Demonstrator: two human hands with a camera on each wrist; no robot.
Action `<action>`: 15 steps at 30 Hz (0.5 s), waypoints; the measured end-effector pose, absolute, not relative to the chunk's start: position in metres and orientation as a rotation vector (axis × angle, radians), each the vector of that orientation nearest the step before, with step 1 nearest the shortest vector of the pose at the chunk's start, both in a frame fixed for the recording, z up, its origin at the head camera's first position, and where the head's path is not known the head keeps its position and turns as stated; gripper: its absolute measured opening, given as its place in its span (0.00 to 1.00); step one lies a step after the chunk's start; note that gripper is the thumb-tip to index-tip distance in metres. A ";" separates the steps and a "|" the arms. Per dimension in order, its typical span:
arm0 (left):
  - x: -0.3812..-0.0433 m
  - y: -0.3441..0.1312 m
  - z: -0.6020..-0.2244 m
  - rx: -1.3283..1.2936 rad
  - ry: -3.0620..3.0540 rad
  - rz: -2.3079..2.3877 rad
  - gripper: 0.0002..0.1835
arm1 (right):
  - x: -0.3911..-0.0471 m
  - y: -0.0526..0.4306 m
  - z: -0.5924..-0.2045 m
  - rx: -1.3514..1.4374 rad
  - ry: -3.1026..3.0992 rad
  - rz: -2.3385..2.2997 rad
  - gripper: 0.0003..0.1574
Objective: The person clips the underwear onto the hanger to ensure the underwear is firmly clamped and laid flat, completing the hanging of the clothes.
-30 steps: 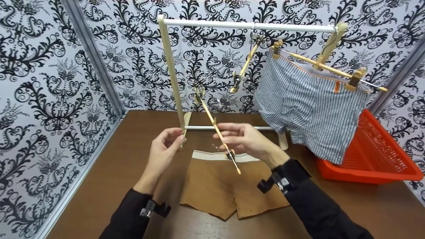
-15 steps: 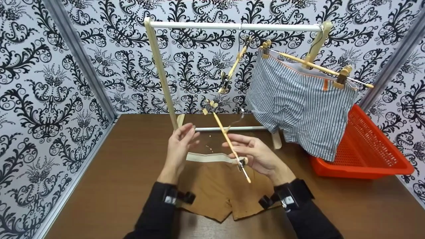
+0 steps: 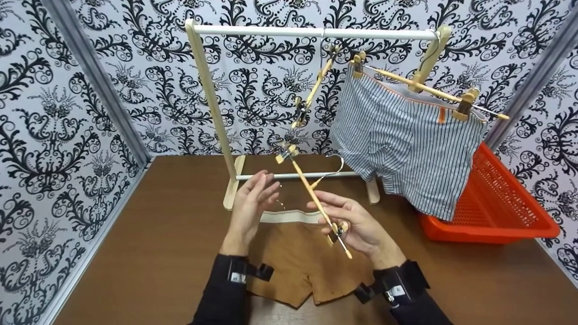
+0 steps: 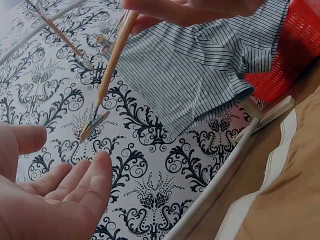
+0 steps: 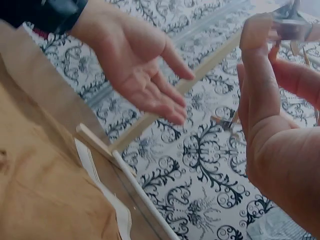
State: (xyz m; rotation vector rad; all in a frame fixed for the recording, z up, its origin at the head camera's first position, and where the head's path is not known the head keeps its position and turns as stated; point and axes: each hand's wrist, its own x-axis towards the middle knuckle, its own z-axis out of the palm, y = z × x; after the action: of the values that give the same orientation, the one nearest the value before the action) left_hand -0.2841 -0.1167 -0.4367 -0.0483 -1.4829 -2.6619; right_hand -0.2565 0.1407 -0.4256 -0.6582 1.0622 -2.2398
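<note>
My right hand holds a wooden clip hanger by its bar, between thumb and fingers. The hanger slants down toward me. Its metal hook curves off to the right, and a clip sits near either end. To the left, my left hand is raised with relaxed fingers, apart from the hanger. In the right wrist view that left hand shows a bare palm. Beneath both hands, brown shorts with a white waistband lie flat on the table, partly covered by my hands and the hanger.
A small rack with a white rail stands behind. From it hang an unloaded clip hanger and striped shorts clipped to another hanger. A red basket stands at right on the brown table. Patterned walls enclose the back and left.
My left hand has come right, nearer the hanger. The hanger in my right hand has turned and dropped slightly, so its hook now shows on the right. The head view has shifted a little.
</note>
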 end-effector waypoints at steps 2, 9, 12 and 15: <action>-0.283 -0.119 -0.440 -0.065 -1.489 -2.673 0.26 | -0.254 0.139 -0.425 -0.649 1.058 -2.219 0.28; -0.283 -0.131 -0.449 -0.116 -1.360 -2.763 0.21 | -0.247 0.130 -0.429 -0.638 1.140 -2.093 0.28; -0.284 -0.134 -0.451 -0.118 -1.302 -2.806 0.19 | -0.246 0.126 -0.432 -0.646 1.133 -2.056 0.28; -0.285 -0.137 -0.452 -0.111 -1.274 -2.832 0.17 | -0.246 0.123 -0.435 -0.653 1.108 -2.046 0.28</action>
State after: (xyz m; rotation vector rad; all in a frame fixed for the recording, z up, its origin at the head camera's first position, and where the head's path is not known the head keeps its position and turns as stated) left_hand -0.2846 -0.1374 -0.4521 -0.1105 -1.2744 -2.8324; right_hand -0.2457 0.1232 -0.4349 -0.6533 1.1082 -2.0457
